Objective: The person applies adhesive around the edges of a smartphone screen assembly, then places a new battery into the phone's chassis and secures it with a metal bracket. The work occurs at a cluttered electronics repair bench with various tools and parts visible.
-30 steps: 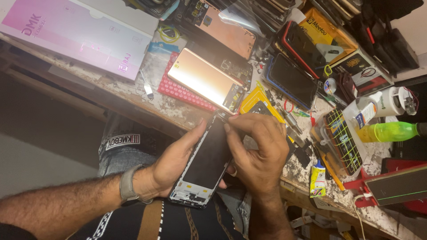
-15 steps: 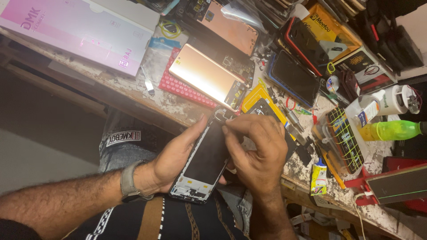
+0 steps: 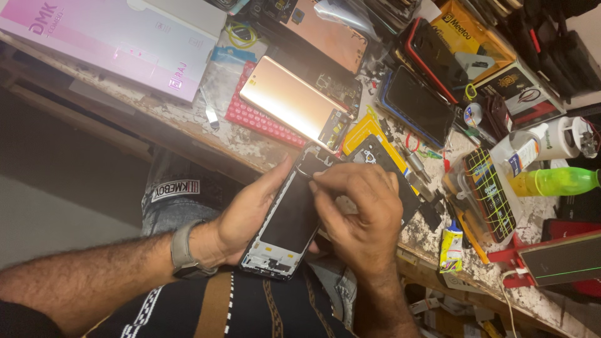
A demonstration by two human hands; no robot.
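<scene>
Head view shows your left hand (image 3: 250, 216) cradling an opened phone frame (image 3: 289, 219) from beneath, thumb along its left edge, so that it hangs over your lap just in front of the bench (image 3: 188, 134) edge. Your right hand (image 3: 363, 216) lies across the frame's right side, fingertips (image 3: 322, 181) pinched together near the top corner; whether they grip a small part or tool there I cannot tell, since the fingers hide it. To do this well, keep the left palm flat under the frame so it cannot flex, and let the thumb steady the edge rather than squeeze it. Work with the pinching fingers alone, wrist resting on the frame's side, and use small, even pressure; the corner is probably the weak spot, and a slip could damage what sits inside. Tilt the frame toward you so that corner is not hidden. The bench is crowded: a gold phone back (image 3: 291, 103) on a red keypad mat (image 3: 250, 119), a pink box (image 3: 113, 44), a green bottle (image 3: 554, 181). Holding the frame over your lap risks a dropped piece vanishing.
</scene>
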